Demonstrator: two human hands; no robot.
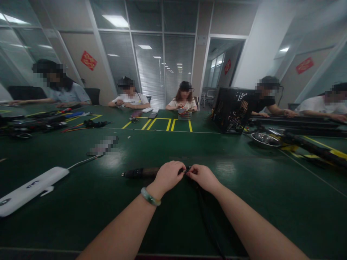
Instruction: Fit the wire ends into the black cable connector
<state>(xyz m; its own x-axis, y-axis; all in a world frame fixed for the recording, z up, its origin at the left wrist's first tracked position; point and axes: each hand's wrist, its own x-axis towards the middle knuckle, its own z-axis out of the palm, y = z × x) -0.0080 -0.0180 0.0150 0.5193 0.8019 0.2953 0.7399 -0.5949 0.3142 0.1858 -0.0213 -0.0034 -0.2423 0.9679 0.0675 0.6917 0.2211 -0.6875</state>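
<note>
On the green table before me lies a dark, rod-shaped hand tool with a brown barrel, a black tapered nose and a small metal tip pointing left. My left hand, with a jade-like bangle on its wrist, bends over the tool's right end, thumb and fingers pinched together there. Facing it, my right hand is closed in a pinch at the same end, its fingertips almost touching the left ones. A small shiny part shows between them; its kind is unclear. A black cable runs from under the right hand toward the table's front edge.
A white power strip with a cord lies left. Tools and cables lie farther left. A black computer case, a metal bowl and a black arm-like device stand right. Several people sit around the table.
</note>
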